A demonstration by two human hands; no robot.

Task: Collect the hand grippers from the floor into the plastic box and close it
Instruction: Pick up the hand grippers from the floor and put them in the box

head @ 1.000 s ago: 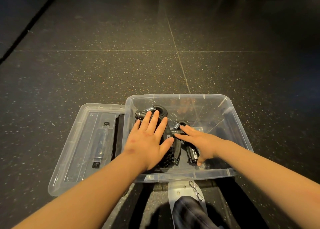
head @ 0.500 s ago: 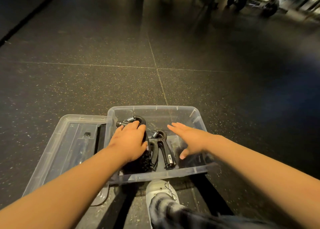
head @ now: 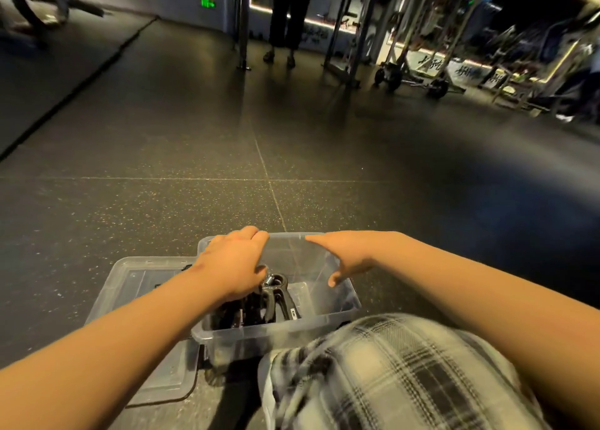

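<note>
Hand grippers [head: 276, 296] lie in a dark heap inside the plastic box [head: 279, 327], which sits on the floor [head: 194, 202] just beyond a knee in plaid cloth [head: 389, 364]. The pile is bunched toward the box's left half, and one looped handle with its metal spring stands higher than the rest. The clear lid [head: 136, 283] lies flat on the floor just beside the box on its left, partly under the left forearm.

The left hand [head: 233, 264] hangs over the box with its fingers bent down near the far rim and its thumb close to the raised gripper. Whether it has hold of anything I cannot tell, since the palm hides the fingertips. The right hand [head: 347, 254] is over the right half of the box, fingers straight and spread, holding nothing.

No gripper shows on the bare floor around the box, so the collecting looks done and the closing is what remains. To do that well, push the raised handle down below the rim first, or the lid will likely rock on it. Then take the lid by its two long edges, square it over the box, and press down at each corner until it seats all round.

Farther off, a standing person's legs [head: 287, 17] and metal gym racks [head: 354, 23] line the back of the room.
</note>
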